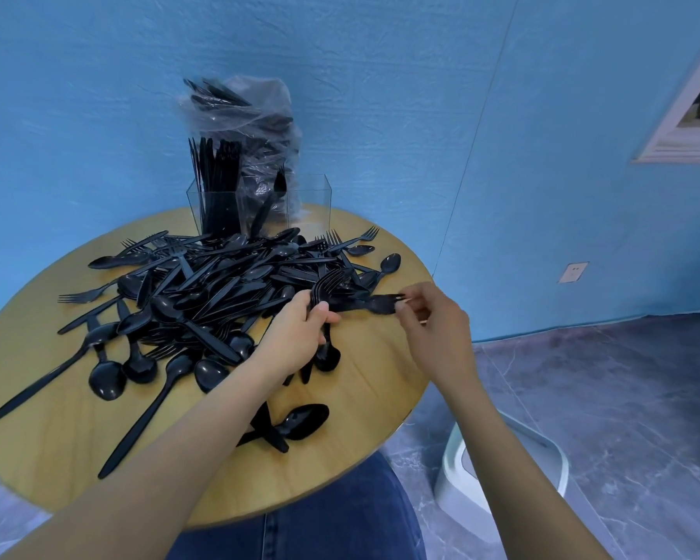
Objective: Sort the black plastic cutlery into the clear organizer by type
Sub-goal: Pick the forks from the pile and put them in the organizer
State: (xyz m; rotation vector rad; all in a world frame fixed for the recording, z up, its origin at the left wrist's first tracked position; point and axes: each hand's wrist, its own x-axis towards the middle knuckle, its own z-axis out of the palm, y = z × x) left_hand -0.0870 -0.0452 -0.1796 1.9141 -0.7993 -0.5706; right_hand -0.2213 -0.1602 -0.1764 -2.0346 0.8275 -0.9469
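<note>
A big heap of black plastic cutlery (pixel 219 284), forks, spoons and knives mixed, covers the round wooden table (pixel 380 381). The clear organizer (pixel 312 196) stands at the table's far edge; its left compartment is packed with upright black pieces, its middle one holds a spoon, its right one looks bare. My left hand (pixel 300 337) grips a small bunch of forks (pixel 326 282), tines pointing up and away. My right hand (pixel 433 317) pinches the tines of a single fork (pixel 376 304) lying at the heap's right edge.
A clear plastic bag (pixel 255 115) stuffed with more black cutlery leans against the blue wall behind the organizer. A white bin (pixel 498 470) stands on the grey floor to the right of the table. My knees in jeans sit under the table's near edge.
</note>
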